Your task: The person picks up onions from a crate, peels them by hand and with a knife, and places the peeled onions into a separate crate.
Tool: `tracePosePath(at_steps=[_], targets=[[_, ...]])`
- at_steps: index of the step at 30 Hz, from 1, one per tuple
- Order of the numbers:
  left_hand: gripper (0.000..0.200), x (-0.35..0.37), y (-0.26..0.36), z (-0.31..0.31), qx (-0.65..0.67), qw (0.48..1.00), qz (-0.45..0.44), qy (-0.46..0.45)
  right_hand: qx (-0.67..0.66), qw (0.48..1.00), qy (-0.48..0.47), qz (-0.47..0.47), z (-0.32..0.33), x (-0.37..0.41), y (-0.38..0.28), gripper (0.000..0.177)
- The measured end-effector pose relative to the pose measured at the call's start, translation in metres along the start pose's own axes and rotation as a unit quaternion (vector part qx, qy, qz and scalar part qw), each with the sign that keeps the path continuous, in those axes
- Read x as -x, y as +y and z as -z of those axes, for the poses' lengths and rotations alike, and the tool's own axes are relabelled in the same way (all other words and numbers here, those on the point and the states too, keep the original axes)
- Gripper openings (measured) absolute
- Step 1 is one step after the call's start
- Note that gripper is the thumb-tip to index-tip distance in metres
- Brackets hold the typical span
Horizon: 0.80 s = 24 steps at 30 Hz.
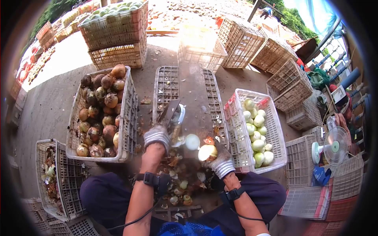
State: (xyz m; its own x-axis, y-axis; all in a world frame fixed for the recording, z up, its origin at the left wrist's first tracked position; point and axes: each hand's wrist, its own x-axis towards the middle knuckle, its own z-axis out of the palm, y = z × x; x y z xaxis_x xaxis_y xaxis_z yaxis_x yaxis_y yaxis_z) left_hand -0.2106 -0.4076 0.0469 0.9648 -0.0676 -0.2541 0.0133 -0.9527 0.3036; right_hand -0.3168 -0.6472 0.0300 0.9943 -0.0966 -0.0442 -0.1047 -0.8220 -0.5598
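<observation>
Well, from my remote seat I am watching two gloved hands working over a long plank [193, 94] between the person's knees. The left hand [156, 137] is curling into a fist around a knife [169, 113], whose dark blade is pointing forward and slightly right over the plank; the handle is hiding too well for me to tell the exact grip. A curved pale strip [181, 114] is lying just beside the blade.

The right hand [223, 161] is pinching an onion [206, 153] between its thumb and fingers, and the onion's pale side is facing me, with brown skin showing along its upper edge. A round white piece [192, 142] is sitting between the two hands, near that onion and apart from both gloves.

Below them I am seeing peelings [183, 190] scattering across the ground between the legs. Over to the left, a crate [128, 114] is holding a heap of brown-skinned onions [98, 114]; to the right, another, paler crate [278, 137] is holding pale peeled onions [258, 131]. Farther right, a small fan [335, 146] is standing among stacked crates [301, 155], and black bands [234, 194] are circling both wrists
</observation>
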Motion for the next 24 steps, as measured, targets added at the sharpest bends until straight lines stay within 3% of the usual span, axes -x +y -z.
tracePosePath(at_steps=[3, 6, 8, 10, 12, 13, 14, 15, 17, 21, 24], targets=[[0.040, 0.005, 0.002, -0.009, 0.014, 1.000, -0.020, 0.018, -0.036, 0.999, 0.000, 0.000, 0.002, 0.000, 0.008, 0.091], [0.039, 0.014, 0.005, -0.016, 0.016, 0.982, -0.073, 0.174, -0.116, 0.993, -0.001, -0.010, 0.007, 0.002, 0.016, 0.090], [0.049, 0.028, 0.021, 0.005, 0.097, 0.981, -0.146, 0.081, -0.134, 0.991, -0.019, -0.009, 0.011, 0.006, 0.013, 0.088], [0.058, 0.025, 0.035, -0.012, 0.091, 0.971, -0.216, 0.034, -0.111, 0.994, -0.021, 0.012, 0.016, 0.013, 0.008, 0.079], [0.049, 0.023, 0.049, -0.035, -0.001, 0.966, -0.255, -0.034, -0.115, 0.993, -0.026, 0.022, 0.020, 0.019, 0.001, 0.075], [0.045, 0.022, 0.056, -0.046, -0.044, 0.957, -0.278, -0.067, -0.235, 0.971, -0.034, 0.037, 0.026, 0.025, -0.011, 0.069], [0.035, 0.013, 0.063, -0.077, -0.056, 0.966, -0.238, -0.079, -0.272, 0.961, -0.035, 0.036, 0.030, 0.033, -0.012, 0.069], [0.033, -0.006, 0.053, -0.147, 0.021, 0.961, -0.276, 0.001, -0.290, 0.956, -0.033, 0.028, 0.032, 0.039, -0.012, 0.069], [0.034, 0.015, 0.024, -0.184, 0.169, 0.928, -0.322, 0.078, -0.312, 0.950, -0.022, 0.011, 0.039, 0.049, -0.006, 0.069], [0.032, 0.047, 0.029, -0.176, 0.062, 0.944, -0.323, 0.026, -0.376, 0.927, -0.003, -0.003, 0.046, 0.052, -0.005, 0.068], [0.037, 0.092, 0.041, -0.066, 0.121, 0.956, -0.218, -0.153, -0.412, 0.911, -0.003, -0.002, 0.056, 0.051, -0.008, 0.068]])
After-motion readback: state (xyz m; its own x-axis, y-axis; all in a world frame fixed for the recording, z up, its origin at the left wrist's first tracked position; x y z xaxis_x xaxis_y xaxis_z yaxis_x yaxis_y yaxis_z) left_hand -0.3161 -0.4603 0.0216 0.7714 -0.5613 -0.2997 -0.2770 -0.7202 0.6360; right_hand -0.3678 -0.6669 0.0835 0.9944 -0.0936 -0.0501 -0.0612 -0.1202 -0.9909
